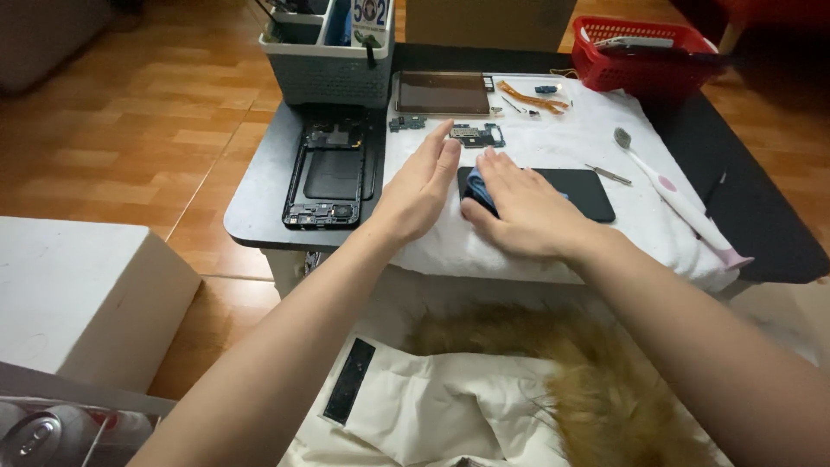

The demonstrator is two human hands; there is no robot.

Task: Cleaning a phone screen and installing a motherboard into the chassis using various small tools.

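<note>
At the centre of the frame we see the right hand (523, 212) pressing a small blue cloth (478, 189) with closed fingers onto a flat black glass phone panel (581, 191) lying on a white towel (553, 147) over the dark tabletop (259, 186). The left hand (421, 186) hovers alongside, fingers open and holding nothing. An opened black phone frame (330, 175) lies to the left, a white-and-pink toothbrush (683, 203) to the right, small circuit boards (475, 134) just above.

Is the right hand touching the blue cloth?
Touching. The head view shows the right hand pressing flat on the blue cloth, its fingers covering most of it on the black phone panel.
</note>
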